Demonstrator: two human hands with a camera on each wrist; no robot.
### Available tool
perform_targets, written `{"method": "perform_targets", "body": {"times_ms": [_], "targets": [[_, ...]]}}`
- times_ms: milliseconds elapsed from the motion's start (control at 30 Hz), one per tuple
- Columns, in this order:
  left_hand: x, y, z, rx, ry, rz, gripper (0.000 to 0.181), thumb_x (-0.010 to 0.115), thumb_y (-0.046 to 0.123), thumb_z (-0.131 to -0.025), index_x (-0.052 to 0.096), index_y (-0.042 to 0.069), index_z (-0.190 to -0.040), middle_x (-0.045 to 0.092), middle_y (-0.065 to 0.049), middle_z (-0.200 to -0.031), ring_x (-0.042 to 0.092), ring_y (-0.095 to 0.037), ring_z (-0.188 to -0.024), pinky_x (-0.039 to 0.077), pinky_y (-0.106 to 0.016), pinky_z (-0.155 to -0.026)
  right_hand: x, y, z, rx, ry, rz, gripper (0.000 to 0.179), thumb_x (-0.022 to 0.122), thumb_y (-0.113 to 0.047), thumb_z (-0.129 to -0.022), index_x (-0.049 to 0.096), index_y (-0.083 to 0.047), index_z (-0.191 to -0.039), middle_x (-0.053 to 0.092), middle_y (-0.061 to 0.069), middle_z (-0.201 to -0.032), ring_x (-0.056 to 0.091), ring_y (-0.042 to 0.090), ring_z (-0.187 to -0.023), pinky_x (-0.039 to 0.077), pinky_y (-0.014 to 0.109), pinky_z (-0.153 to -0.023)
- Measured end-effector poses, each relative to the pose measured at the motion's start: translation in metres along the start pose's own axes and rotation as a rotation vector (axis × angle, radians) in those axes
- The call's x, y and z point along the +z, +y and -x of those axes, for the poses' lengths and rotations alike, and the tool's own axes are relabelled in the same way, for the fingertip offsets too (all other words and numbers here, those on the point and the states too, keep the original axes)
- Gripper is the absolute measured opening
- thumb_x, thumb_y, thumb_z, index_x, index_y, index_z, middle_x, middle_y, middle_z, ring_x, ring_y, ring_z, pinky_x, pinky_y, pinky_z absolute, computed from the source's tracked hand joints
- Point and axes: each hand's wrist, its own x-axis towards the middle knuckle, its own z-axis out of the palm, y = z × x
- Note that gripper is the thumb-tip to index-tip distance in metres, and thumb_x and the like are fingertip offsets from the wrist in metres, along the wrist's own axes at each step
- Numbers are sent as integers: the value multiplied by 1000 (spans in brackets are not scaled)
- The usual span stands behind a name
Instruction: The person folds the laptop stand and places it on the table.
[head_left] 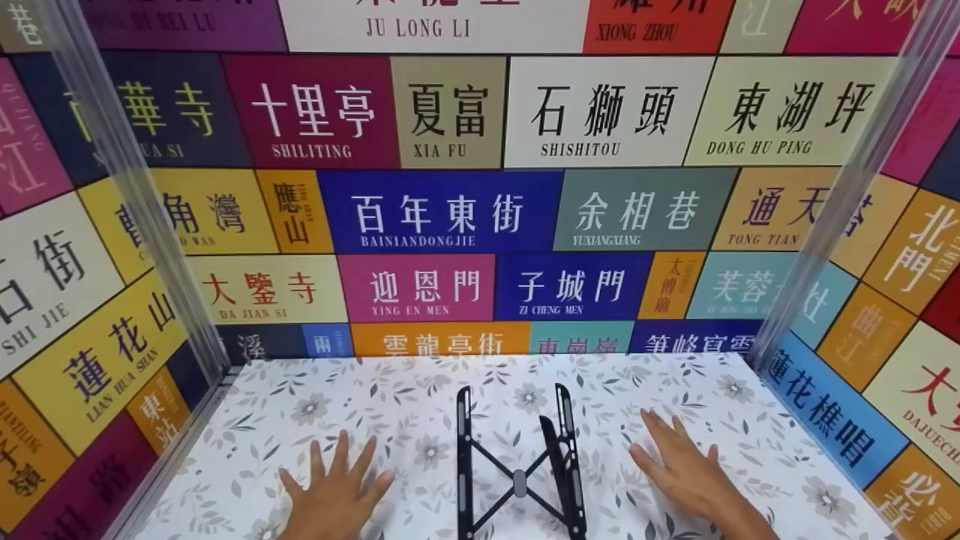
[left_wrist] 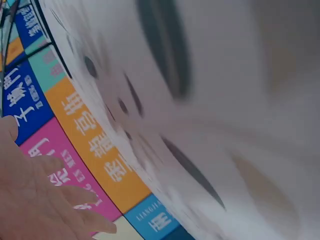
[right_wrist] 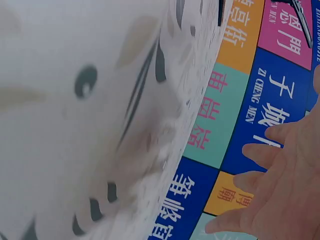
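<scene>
A black folding laptop stand (head_left: 520,480) stands on the tabletop, its two side rails joined by crossed bars with a grey centre piece. To the left of it, my left hand (head_left: 334,491) is spread over the table with fingers apart, holding nothing. On the other side my right hand (head_left: 686,469) is likewise held with fingers spread, apart from the stand. The left wrist view shows the left hand (left_wrist: 45,192) with extended fingers at the lower left. In the right wrist view the right hand (right_wrist: 282,180) appears at the right edge, fingers stretched out.
The white tabletop (head_left: 405,397) has a grey leaf and flower pattern. Behind it and on both sides rise panels (head_left: 442,210) covered with coloured name signs. Clear strips (head_left: 832,195) run up the two back corners.
</scene>
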Motion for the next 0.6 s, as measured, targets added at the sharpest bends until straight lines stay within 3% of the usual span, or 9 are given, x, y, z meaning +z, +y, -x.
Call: {"method": "perform_targets", "body": {"times_ms": [133, 233, 367, 500, 600], "targets": [[2, 11, 5, -19, -39, 46, 95, 12, 89, -71, 28, 34, -146, 10, -14, -157, -7, -54, -136, -24, -78, -81, 9, -6, 3, -47, -15, -83, 70, 24, -64, -94, 14, -25, -151, 22, 11, -154, 11, 42, -141, 2, 77, -96], [4, 19, 8, -23, -46, 78, 94, 15, 88, -72, 32, 31, -146, 17, -17, -155, -1, -54, -136, -17, -80, -86, 15, -11, 5, -119, 6, -151, 64, 31, -55, -97, 21, -20, -150, 33, 14, -149, 30, 41, -135, 18, 68, -103], [4, 29, 9, -24, -66, 131, 92, 20, 84, -75, 35, 26, -145, 29, -20, -150, 14, -53, -135, -2, -80, -92, 21, -18, 6, -182, 32, -211, 58, 36, -46, -99, 30, -13, -147, 52, 15, -135, 50, 37, -121, 35, 57, -100], [5, 37, 10, 34, -58, 234, 84, 30, 76, -82, 44, 17, -140, 44, -18, -140, 37, -44, -129, 22, -71, -98, 24, -23, 5, -199, 43, -243, 51, 36, -44, -100, 39, -15, -142, 66, 7, -116, 60, 27, -110, 44, 49, -94], [9, 42, 11, 126, -40, 344, 75, 40, 66, -88, 49, 8, -134, 53, -18, -129, 49, -38, -120, 37, -60, -96, 27, -27, 5, -220, 32, -305, 47, 38, -41, -100, 43, -15, -139, 70, 3, -104, 67, 19, -95, 51, 36, -84]]}}
